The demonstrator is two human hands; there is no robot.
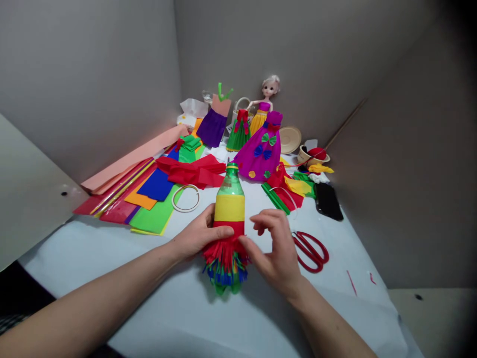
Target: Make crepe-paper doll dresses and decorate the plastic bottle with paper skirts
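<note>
**A:** Our white table point(346, 233) is crowded with paper, but the green bottle point(231, 191) sits near the middle, between our hands, cap away from us

**B:** Yep. Left hand point(196, 237) cups its side, thumb pressed on the red band point(234, 227); right hand point(278, 252) pinches the red fringe point(223, 254), other fingers spread

**A:** We'd say a firm thumb and a light pinch would let the paper lie flat, scissors point(312, 251) just beside the right hand

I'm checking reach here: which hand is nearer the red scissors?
Right. The right hand lies just beside the red scissors; the left hand grips the far side of the green bottle.
</note>
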